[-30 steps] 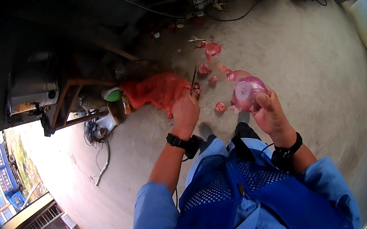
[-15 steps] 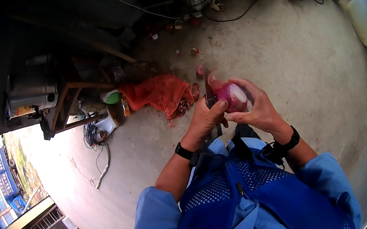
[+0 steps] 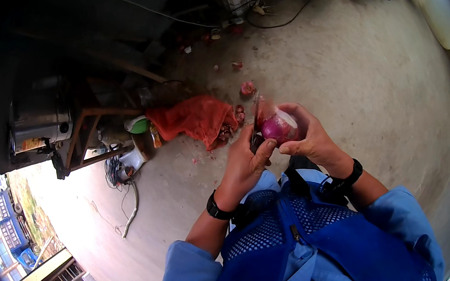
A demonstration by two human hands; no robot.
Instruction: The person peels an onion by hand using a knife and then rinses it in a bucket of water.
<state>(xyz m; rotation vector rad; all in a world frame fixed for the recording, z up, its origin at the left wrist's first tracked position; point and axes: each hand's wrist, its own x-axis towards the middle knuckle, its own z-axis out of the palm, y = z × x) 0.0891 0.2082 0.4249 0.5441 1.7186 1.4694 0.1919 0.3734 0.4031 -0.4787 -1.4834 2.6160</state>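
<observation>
Holding a red onion [image 3: 279, 127] near the middle of the frame, the right hand [image 3: 317, 139] curls round its right side, fingers over the far side and thumb on the near side, clamped on it. The left hand [image 3: 248, 160] has its fingers closed about the knife [image 3: 258, 111], whose blade points toward the top of the frame, close along the onion's left side; whether the edge touches the skin is too blurred to tell. The left thumb reaches across to the onion's near side, probably to steady it against the blade, while the right palm seems to back it from the other side so that it cannot roll away. Held over the floor, just beyond the body, the onion is in easy view and any peel can presumably drop freely.

Both forearms rise from the lower edge and slant inward, elbows bent and wide, wrists turned so that the hands meet. Left of centre lies a red net bag [image 3: 193, 119], its mouth toward the hands with small bulbs showing there; another bulb [image 3: 247, 88] rests on the floor above the knife.
</observation>
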